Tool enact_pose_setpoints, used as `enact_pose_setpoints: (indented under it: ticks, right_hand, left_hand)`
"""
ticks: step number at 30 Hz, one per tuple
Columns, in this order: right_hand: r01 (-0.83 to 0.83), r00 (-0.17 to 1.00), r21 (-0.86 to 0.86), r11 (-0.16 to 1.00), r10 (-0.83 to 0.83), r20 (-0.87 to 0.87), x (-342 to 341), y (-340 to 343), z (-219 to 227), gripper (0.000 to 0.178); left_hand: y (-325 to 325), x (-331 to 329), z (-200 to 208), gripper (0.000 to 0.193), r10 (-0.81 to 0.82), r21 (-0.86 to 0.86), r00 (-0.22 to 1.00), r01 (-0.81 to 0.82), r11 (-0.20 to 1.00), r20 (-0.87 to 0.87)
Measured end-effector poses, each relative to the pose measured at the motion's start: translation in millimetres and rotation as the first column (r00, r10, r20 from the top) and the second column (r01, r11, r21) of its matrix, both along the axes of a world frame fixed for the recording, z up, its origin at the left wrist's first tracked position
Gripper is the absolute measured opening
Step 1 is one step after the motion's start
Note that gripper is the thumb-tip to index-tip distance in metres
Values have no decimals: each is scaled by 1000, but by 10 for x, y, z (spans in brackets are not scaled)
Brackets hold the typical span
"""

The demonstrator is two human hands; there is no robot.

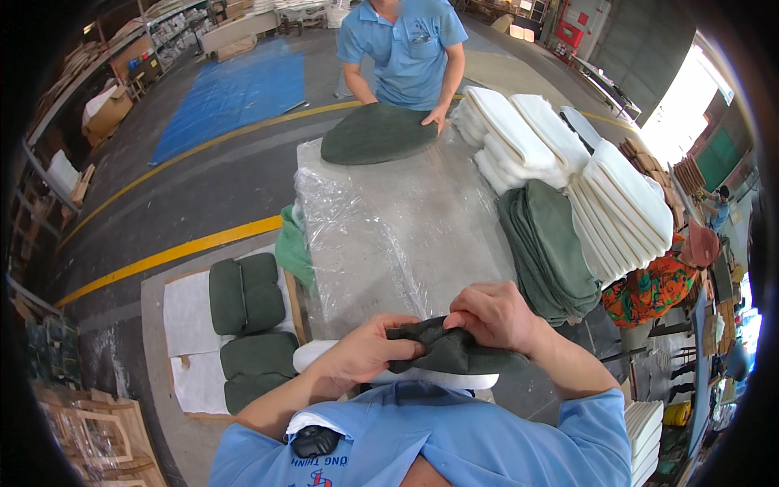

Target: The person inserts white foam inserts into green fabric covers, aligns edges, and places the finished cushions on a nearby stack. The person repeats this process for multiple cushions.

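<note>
Close to my body, my left hand (375,347) and my right hand (497,318) both grip a dark green fabric cover (454,349), thumbs pressing into its bunched edge. Beneath the cover lies a white foam pad (324,354), whose ends show on both sides; how far the cover reaches over it is hidden. On the right of the plastic-wrapped table (389,235) sits a stack of folded dark green covers (548,252). Across from me, a co-worker in a blue shirt handles a rounded dark green cushion (377,134).
White foam pads (621,207) are piled at the table's right. To my left, dark green cushions (260,292) rest on a low platform with white sheets (191,316). A green cloth (292,247) hangs at the table's left edge. Another person (669,272) in patterned clothing is at the right.
</note>
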State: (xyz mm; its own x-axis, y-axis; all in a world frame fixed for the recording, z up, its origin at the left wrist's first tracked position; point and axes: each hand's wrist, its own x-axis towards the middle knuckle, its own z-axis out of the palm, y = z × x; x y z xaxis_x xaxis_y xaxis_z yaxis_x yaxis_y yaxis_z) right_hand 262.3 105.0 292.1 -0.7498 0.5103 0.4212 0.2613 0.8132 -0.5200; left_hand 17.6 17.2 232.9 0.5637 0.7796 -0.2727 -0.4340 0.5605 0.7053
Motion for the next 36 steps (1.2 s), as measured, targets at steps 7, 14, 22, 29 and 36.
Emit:
enact_pose_setpoints:
  ticks: [7, 14, 22, 29, 36]
  right_hand:
    - [-149, 989, -283, 947, 134, -69, -74, 78, -244, 30]
    - [-166, 985, -416, 894, 131, -112, -9, 129, -217, 27]
    - [-556, 749, -792, 250, -260, -609, 423, 277, -549, 54]
    - [-177, 866, -897, 404, -368, -337, 687, 74, -1137, 35]
    - [291, 908, -460, 839, -394, -142, 1069, -68, 244, 33]
  left_hand:
    - [-271, 151, -136, 52, -30, -38, 941, 45, 998, 336]
    - [-210, 143, -233, 50, -97, 3, 881, 108, 994, 462]
    - [-23, 34, -217, 87, 123, -97, 825, -83, 992, 552]
    - [114, -8, -25, 69, -26, 117, 825, -49, 992, 564]
    - [60, -430, -22, 42, 153, 100, 807, -253, 962, 570]
